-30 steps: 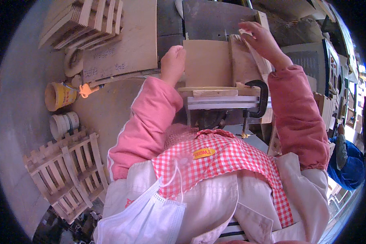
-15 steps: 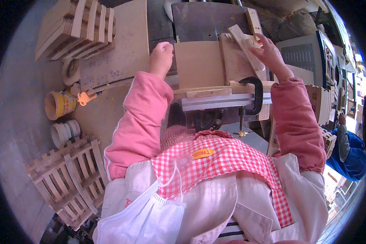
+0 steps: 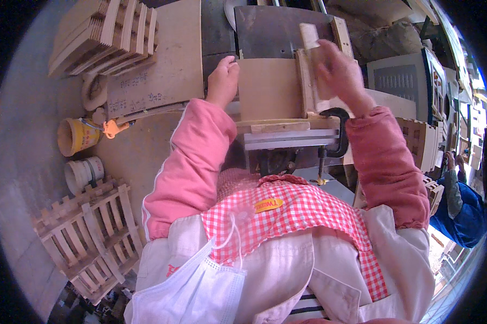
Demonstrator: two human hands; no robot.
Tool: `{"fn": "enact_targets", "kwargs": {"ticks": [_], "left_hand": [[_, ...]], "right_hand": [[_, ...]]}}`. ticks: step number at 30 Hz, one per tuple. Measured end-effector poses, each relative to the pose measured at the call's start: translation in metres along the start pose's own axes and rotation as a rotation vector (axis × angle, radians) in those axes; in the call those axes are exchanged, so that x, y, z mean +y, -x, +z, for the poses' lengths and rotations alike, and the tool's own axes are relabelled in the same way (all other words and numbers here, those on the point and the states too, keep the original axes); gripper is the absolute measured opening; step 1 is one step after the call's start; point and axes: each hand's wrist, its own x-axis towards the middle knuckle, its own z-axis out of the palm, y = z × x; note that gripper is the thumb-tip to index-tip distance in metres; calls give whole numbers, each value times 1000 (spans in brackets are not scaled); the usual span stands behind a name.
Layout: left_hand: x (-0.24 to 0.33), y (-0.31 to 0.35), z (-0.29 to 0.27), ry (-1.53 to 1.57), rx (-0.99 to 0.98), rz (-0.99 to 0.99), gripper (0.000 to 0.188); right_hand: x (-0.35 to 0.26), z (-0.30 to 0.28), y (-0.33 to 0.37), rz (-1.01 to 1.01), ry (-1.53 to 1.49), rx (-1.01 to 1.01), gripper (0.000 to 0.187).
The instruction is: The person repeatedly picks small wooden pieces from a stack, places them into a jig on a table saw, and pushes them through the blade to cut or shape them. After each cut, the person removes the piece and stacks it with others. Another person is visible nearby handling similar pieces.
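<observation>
A flat brown board [image 3: 268, 89] lies on the work table in front of me. At its left edge is my left hand [image 3: 223, 82], fingers curled closed; whether they grip the edge is hidden. My right hand [image 3: 339, 75], smeared by motion, is over a light wooden strip [image 3: 309, 36] along the board's right side. Its fingers look bent, but I cannot tell if they hold the strip. A black C-clamp [image 3: 341, 132] sits just below my right wrist, at the end of a pale metal bar [image 3: 287, 139]. A short wooden slat [image 3: 280, 127] rests along that bar.
Stacked wooden pieces [image 3: 105, 35] stand on a large panel [image 3: 170, 48] at the left. Below are a yellow bucket [image 3: 81, 136], a white bucket [image 3: 84, 174] and a slatted pallet [image 3: 89, 237]. A person in blue [image 3: 462, 208] is at the far right.
The wooden strip, slanted before, now lies straight along the board's right side. My right hand has shifted left with it. My left hand stays by the board's left edge, slightly lower.
</observation>
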Motion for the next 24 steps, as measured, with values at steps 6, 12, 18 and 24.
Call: {"fn": "enact_targets", "kwargs": {"ticks": [6, 12, 18, 24], "left_hand": [[3, 2, 1, -1, 6, 2, 45], [15, 13, 0, -4, 31, -21, 43], [17, 12, 3, 57, 57, 14, 39], [12, 14, 5, 2, 67, 17, 40]], "right_hand": [[-49, 27, -13, -74, -70, 80, 32], [-55, 59, -20, -22, 70, 5, 25], [-47, 77, -20, -1, 167, -123, 25], [-51, 66, -20, 30, 80, -101, 27]]}}
